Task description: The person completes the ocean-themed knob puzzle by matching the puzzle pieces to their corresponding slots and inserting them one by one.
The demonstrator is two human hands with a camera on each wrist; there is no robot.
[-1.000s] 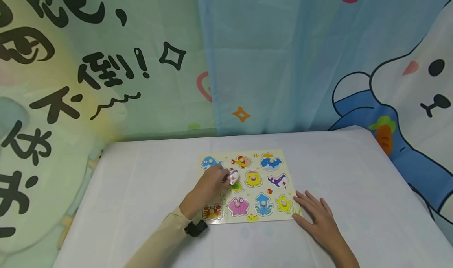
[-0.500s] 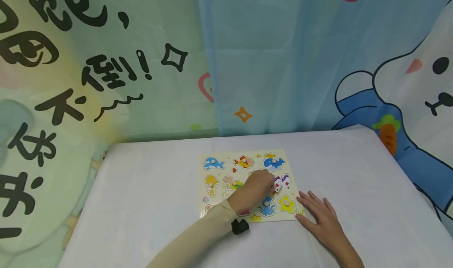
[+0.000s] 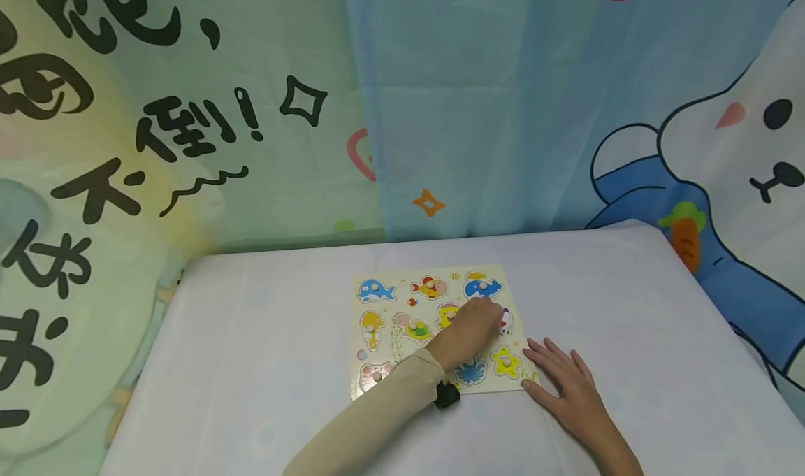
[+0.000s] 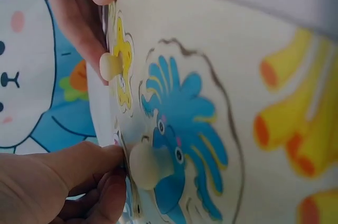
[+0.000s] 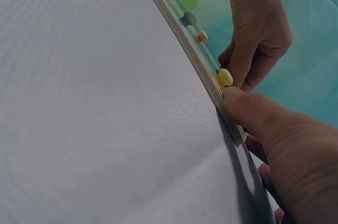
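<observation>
A pale yellow knobbed puzzle board (image 3: 402, 280) with sea-animal pieces lies on the white table. My left hand (image 3: 472, 329) reaches over its right half, thumb and fingertips together at the purple whale's place. They pinch the purple whale puzzle piece, which the hand mostly hides; some purple and white (image 3: 506, 321) shows beside the knuckles. In the left wrist view, the left fingers meet right at the board's face, past the blue squid piece (image 4: 174, 150). My right hand (image 3: 566, 388) rests with extended fingers at the board's lower right corner, its thumb (image 5: 253, 108) touching the edge near the starfish piece (image 3: 505, 361).
Other knobbed pieces sit in the board: a light blue whale (image 3: 376, 291), a red and yellow fish (image 3: 430, 287), a seahorse (image 3: 372, 328) and a turtle (image 3: 416, 330). White cloth covers the table (image 3: 264, 322). A printed curtain (image 3: 459, 112) hangs behind it.
My left hand has carried the purple whale piece from the board's left side to the right side, down onto its matching picture. My right hand has stayed at the corner.
</observation>
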